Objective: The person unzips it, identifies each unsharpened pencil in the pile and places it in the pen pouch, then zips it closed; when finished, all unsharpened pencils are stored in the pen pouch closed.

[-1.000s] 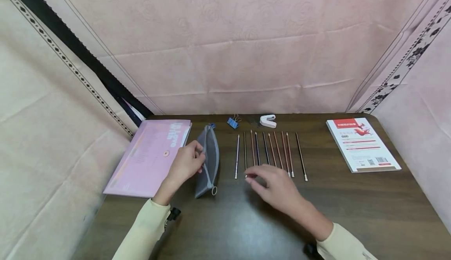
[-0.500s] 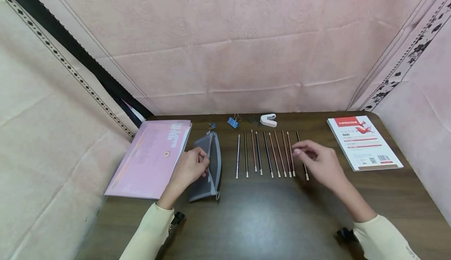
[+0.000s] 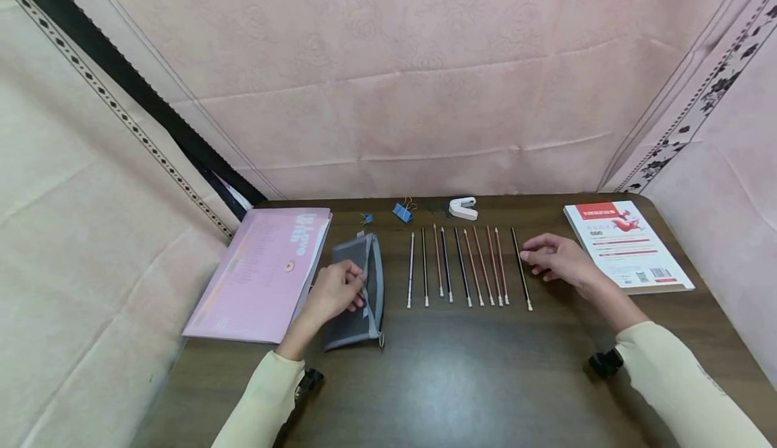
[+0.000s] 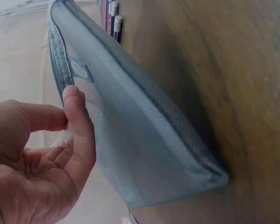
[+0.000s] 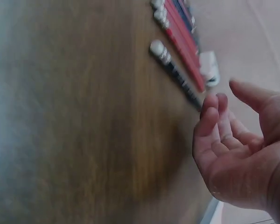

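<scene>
My left hand [image 3: 332,294] pinches the zip edge of a grey-blue mesh zip pouch [image 3: 352,334] between thumb and fingers. In the left wrist view the pouch [image 4: 140,149] gapes along its zip beside the hand. Several pencils [image 3: 494,266] lie in a row to its right, their eraser ends toward me. My right hand [image 3: 561,260] hovers just right of the last, dark pencil [image 3: 524,279]. The right wrist view has thumb and fingers parted with nothing between them, fingertips close to the dark pencil [image 5: 177,77].
A lilac folder [image 3: 255,279] lies left of the pouch. Behind the row are a white stapler-like item [image 3: 463,209], a blue binder clip [image 3: 403,212] and a smaller blue clip [image 3: 367,218]. A white and red book [image 3: 628,245] lies at the right, beside the right hand.
The right hand has moved right, from over the left pencils to beyond the last one. The pouch, held by the left hand, has tipped flatter and shifted slightly nearer; the small clip now shows apart.
</scene>
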Action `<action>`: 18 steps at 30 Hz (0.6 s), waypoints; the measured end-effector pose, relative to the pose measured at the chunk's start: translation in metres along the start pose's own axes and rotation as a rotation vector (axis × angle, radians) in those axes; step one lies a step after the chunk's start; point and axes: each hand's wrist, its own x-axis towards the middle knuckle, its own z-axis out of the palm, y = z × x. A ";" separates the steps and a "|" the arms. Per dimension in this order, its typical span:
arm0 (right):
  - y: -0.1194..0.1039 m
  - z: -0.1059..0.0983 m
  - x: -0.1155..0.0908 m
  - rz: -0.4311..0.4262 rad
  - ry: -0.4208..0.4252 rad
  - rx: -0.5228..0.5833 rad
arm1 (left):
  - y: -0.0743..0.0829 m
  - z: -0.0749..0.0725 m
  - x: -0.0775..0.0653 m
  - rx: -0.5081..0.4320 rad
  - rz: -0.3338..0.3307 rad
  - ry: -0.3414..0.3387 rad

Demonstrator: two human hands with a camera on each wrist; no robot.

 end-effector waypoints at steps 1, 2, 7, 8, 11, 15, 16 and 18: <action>0.003 0.000 0.004 0.013 -0.014 0.013 | -0.001 0.000 0.000 -0.018 -0.006 -0.007; 0.005 0.000 0.007 0.018 -0.026 0.018 | -0.001 0.000 0.001 -0.032 -0.011 -0.012; 0.012 0.002 0.015 0.024 -0.044 0.013 | -0.003 -0.002 0.001 -0.105 -0.031 -0.028; 0.012 0.002 0.016 0.023 -0.048 0.014 | -0.003 -0.003 0.000 -0.112 -0.033 -0.030; 0.013 0.003 0.017 0.033 -0.039 0.019 | -0.003 -0.004 0.001 -0.127 -0.033 -0.036; 0.011 0.004 0.016 0.029 -0.036 0.003 | -0.002 -0.008 0.002 -0.122 -0.030 -0.036; 0.011 0.004 0.016 0.024 -0.039 -0.005 | -0.002 -0.008 0.002 -0.120 -0.029 -0.034; 0.010 0.003 0.015 0.019 -0.042 -0.022 | -0.002 -0.010 0.002 -0.110 -0.031 -0.033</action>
